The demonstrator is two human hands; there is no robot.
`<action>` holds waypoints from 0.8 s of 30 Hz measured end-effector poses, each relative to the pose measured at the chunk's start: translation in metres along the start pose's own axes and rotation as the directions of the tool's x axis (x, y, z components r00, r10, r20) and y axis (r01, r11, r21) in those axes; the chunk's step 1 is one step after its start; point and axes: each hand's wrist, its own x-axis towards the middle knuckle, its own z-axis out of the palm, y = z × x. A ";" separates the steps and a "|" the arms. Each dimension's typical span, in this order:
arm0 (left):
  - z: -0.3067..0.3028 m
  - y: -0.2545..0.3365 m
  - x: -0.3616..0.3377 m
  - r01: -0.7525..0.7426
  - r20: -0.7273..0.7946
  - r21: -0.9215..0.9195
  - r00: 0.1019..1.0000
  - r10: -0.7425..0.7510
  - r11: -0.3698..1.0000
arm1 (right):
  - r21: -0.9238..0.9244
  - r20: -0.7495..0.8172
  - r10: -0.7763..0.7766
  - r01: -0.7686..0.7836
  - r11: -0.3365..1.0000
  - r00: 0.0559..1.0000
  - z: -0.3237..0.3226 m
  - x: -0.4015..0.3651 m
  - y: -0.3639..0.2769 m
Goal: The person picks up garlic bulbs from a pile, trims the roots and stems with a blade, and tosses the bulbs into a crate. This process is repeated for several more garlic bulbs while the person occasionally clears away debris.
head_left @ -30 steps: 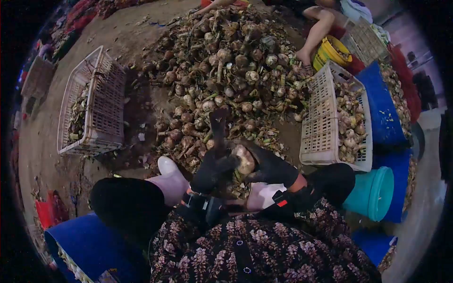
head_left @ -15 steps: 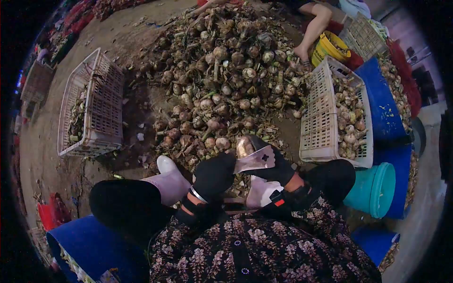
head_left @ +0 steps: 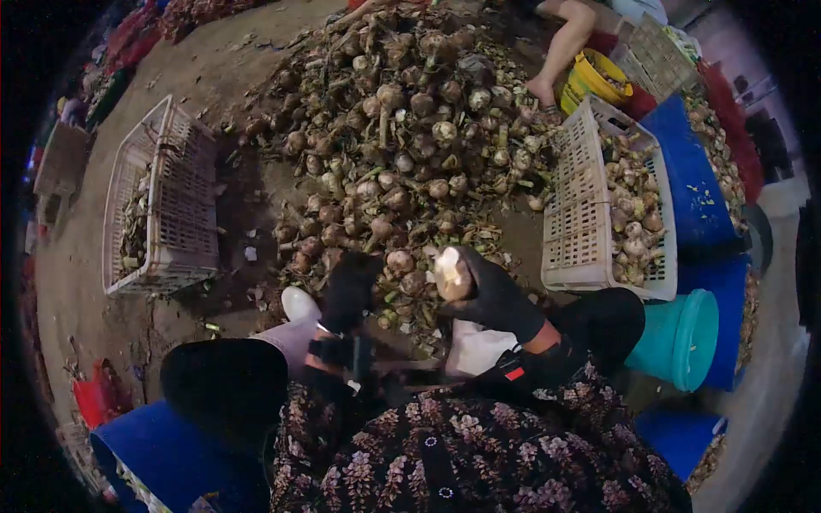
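My right hand (head_left: pixel 500 295), in a black glove, is closed around a garlic bulb (head_left: pixel 451 274) whose pale side faces up and left. My left hand (head_left: pixel 351 291), gloved in black as well, is apart from the bulb and to its left. Motion smears its fingers, and I cannot make out the flat metal blade now. Beyond both hands lies a large heap of garlic bulbs (head_left: pixel 419 128) with stalks and dry leaves on the ground. A white boot (head_left: pixel 299 305) shows beside my left hand.
At the left stands a white crate (head_left: pixel 184 205) with some trimmings. Another white crate (head_left: pixel 575 214) at the right holds garlic bulbs. A teal bucket (head_left: pixel 694 342) and blue containers (head_left: pixel 688 184) stand further right. Another person's leg (head_left: pixel 564 56) is near a yellow bucket (head_left: pixel 590 84).
My left hand has moved left and slightly up, away from the bulb. The flat metal blade that lay across the bulb is out of sight. My right hand still holds the bulb, now more exposed.
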 end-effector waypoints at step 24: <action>0.031 0.071 -0.034 0.002 0.096 -0.433 0.994 0.044 0.902 | 0.479 -0.048 0.233 -0.182 0.859 0.971 0.025 -0.001 0.000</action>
